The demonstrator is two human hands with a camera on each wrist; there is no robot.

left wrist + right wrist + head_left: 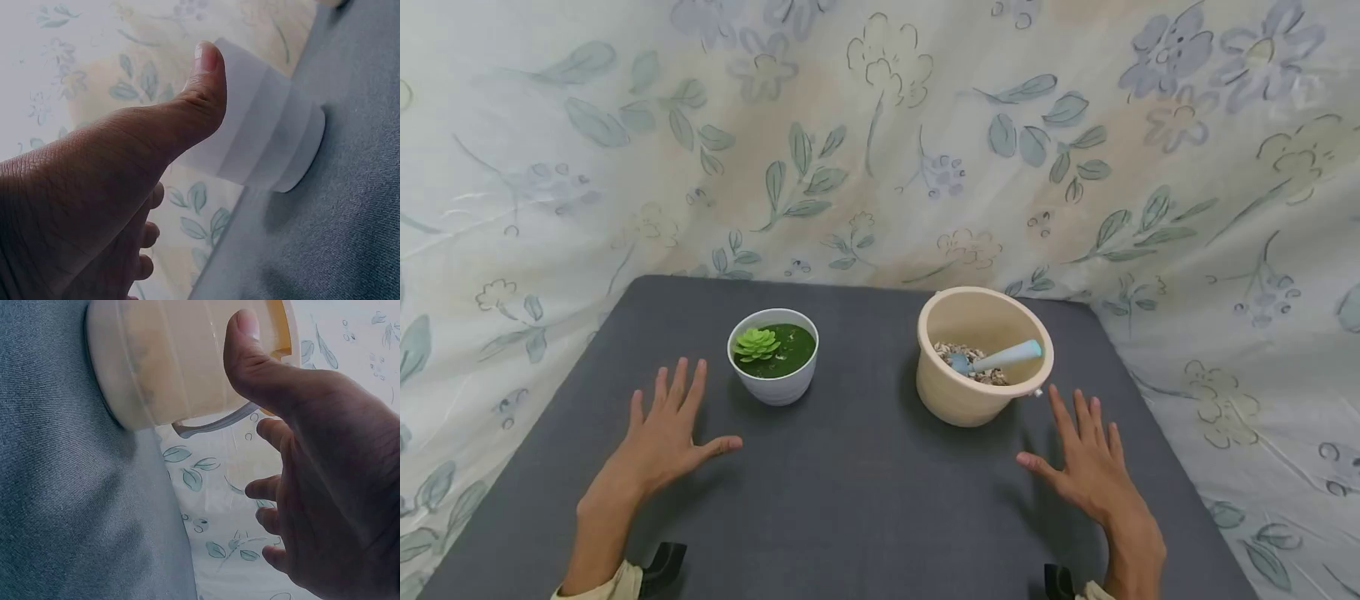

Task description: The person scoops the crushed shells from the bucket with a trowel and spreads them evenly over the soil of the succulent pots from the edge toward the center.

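Getting ready with left hand [662, 433] and right hand [1086, 462] spread flat, holding nothing; probably next, grabbing the scoop [996, 358] just ahead of the right hand

Bare mat [865, 483] lies open between white pot [772, 368] and cream bucket [981, 358], which stand well apart

I take this for a makeshift recording corner in a home rather than a workshop: a flower-printed sheet [880, 142] hangs behind and drapes past every edge of the dark grey surface [850, 500], and only a potted succulent [772, 354] and a bucket [983, 354] stand near its far edge.
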